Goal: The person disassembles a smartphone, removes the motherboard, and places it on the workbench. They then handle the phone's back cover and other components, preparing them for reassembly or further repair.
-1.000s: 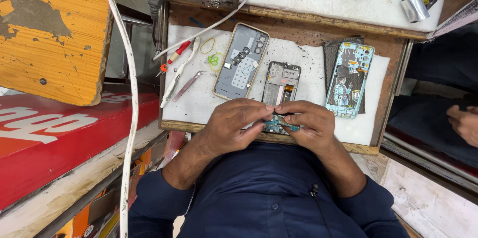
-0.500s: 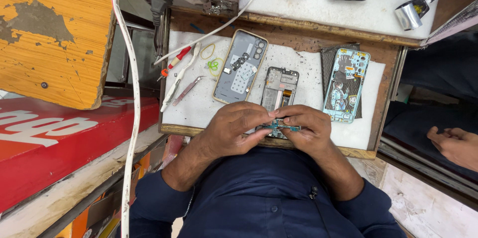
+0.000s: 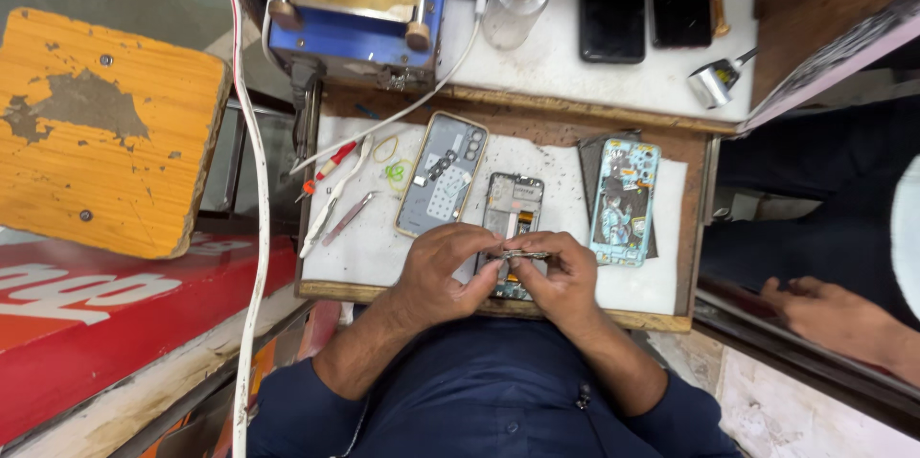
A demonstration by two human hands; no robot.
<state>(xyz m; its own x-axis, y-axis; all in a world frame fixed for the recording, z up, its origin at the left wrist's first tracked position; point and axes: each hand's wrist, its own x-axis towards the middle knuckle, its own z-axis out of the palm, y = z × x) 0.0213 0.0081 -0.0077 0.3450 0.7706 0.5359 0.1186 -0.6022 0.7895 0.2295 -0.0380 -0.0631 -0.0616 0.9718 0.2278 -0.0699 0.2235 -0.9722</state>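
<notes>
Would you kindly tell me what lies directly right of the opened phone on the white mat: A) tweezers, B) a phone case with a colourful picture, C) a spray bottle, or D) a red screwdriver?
B: the pictured case lies just right of the opened phone on the mat; the bottle stands on the shelf above.

The person wears a dark navy buttoned shirt with sleeves pushed up past the forearms.
</notes>
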